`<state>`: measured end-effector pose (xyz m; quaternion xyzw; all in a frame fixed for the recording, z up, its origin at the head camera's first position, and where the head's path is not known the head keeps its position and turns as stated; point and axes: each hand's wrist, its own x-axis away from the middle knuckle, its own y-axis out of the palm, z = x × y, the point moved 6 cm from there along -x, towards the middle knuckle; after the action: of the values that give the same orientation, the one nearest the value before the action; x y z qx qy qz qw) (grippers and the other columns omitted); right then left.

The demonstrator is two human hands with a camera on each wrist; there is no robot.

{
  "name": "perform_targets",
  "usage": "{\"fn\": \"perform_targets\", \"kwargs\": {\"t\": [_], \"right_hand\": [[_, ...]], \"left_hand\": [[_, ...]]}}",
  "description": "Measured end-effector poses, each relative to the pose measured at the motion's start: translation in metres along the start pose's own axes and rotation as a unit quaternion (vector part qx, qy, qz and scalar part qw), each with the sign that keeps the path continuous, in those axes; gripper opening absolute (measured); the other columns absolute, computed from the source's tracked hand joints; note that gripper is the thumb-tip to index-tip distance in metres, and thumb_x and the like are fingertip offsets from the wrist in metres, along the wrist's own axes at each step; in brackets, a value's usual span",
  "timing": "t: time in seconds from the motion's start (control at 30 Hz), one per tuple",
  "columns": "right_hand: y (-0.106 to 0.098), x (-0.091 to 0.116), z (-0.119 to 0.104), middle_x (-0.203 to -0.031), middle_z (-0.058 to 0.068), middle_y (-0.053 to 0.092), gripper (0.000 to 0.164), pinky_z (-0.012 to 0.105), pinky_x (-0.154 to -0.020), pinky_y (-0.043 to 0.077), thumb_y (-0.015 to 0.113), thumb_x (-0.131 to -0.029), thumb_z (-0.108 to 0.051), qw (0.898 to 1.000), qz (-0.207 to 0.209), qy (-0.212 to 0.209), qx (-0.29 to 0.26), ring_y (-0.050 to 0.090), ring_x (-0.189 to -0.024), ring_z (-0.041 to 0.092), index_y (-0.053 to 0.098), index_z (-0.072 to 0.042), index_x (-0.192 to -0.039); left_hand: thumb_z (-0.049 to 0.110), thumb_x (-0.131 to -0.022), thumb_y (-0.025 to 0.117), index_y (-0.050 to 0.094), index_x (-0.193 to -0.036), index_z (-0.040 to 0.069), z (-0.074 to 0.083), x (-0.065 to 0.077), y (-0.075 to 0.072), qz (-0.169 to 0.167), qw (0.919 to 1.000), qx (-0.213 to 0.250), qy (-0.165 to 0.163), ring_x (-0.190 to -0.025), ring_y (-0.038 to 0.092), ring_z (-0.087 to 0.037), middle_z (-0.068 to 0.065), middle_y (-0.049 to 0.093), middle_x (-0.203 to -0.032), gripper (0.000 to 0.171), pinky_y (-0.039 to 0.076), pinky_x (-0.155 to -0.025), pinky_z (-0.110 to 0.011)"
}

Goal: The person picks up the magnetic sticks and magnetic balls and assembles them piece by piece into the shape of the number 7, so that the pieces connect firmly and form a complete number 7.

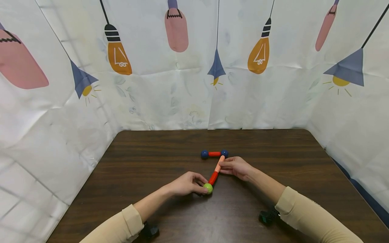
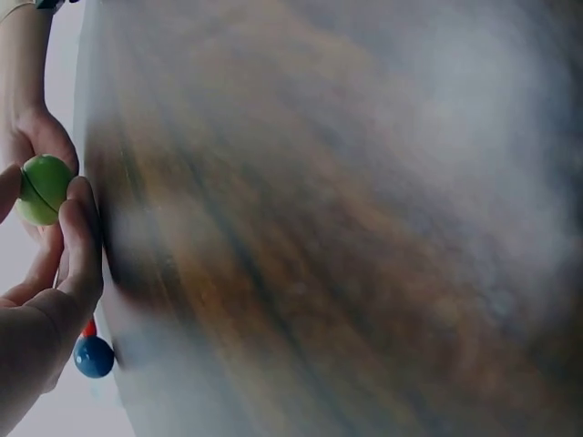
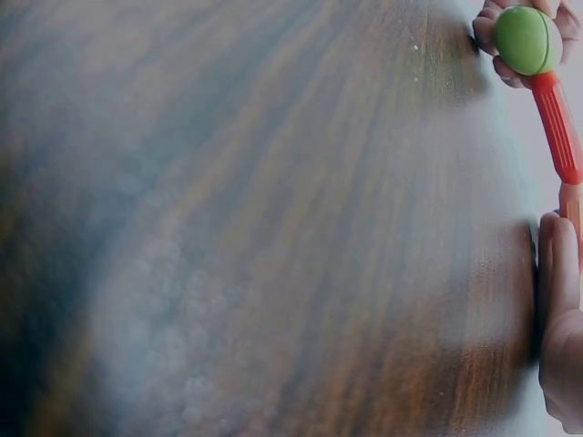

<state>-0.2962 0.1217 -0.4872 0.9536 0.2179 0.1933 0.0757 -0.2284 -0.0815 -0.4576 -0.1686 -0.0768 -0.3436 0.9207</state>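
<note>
My left hand [image 1: 186,184] pinches a glossy green ball [image 1: 208,188] between thumb and fingers near the middle of the table. A red stick [image 1: 213,178] runs from the ball, end to end with a salmon-pink stick [image 1: 219,164]. My right hand [image 1: 238,167] pinches that pink stick, whose far end lies close to a blue ball [image 1: 224,153]; I cannot tell if they touch. This ball and a second blue ball [image 1: 205,154] sit at either end of a short red stick [image 1: 214,154]. The right wrist view shows the green ball [image 3: 524,41] against the ribbed red stick [image 3: 556,127].
The dark wood-grain table [image 1: 146,152] has rounded far corners. A white curtain [image 1: 188,101] printed with lamps hangs behind it and along both sides. Dark wrist devices [image 1: 267,216] sit under the forearms.
</note>
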Motion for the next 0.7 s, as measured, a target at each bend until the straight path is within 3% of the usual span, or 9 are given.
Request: {"fn": "perform_targets", "kwargs": {"t": [0.7], "right_hand": [[-0.0067,-0.0012,-0.0001,-0.098,0.014,0.073,0.035,0.034,-0.088,0.056,0.064,-0.102,-0.006,0.999,0.017,0.013,0.041,0.073,-0.089,0.018,0.058,0.020,-0.125]], "left_hand": [[0.012,-0.091,0.080,0.066,-0.121,-0.002,0.0049,-0.0023,0.0032,0.014,0.9993,-0.032,0.012,-0.093,0.068,-0.017,-0.005,0.069,-0.101,0.036,0.052,-0.079,-0.027]]}}
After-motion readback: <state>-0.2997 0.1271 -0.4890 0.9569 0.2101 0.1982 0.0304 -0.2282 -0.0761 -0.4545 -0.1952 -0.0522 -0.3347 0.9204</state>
